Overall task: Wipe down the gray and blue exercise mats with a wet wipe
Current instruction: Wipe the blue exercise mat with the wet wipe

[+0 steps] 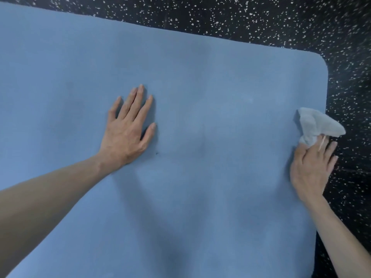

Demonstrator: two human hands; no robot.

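Head view, looking down at a blue mat [200, 97] that fills most of the frame and lies flat on a black floor [261, 17] flecked with white. The mat's far edge runs on a slant from upper left to a rounded corner at upper right; its right edge drops from there toward the bottom of the frame. Left hand [128, 133] lies palm down on the mat, left of centre, fingers straight and a little spread, thumb out to the right, holding nothing; the bare forearm comes in from the lower left. Right hand [311, 167] sits at the mat's right edge, partly over the floor, fingers curled round a crumpled pale grey wipe [319, 125]. The wipe bunches out past the fingertips and lies across the mat's edge, part over blue, part over the floor; whether it presses on the mat cannot be told. The right forearm comes in from the lower right corner. Soft shadows of both arms fall on the mat below the hands. The mat's surface shows faint darker patches near its middle.
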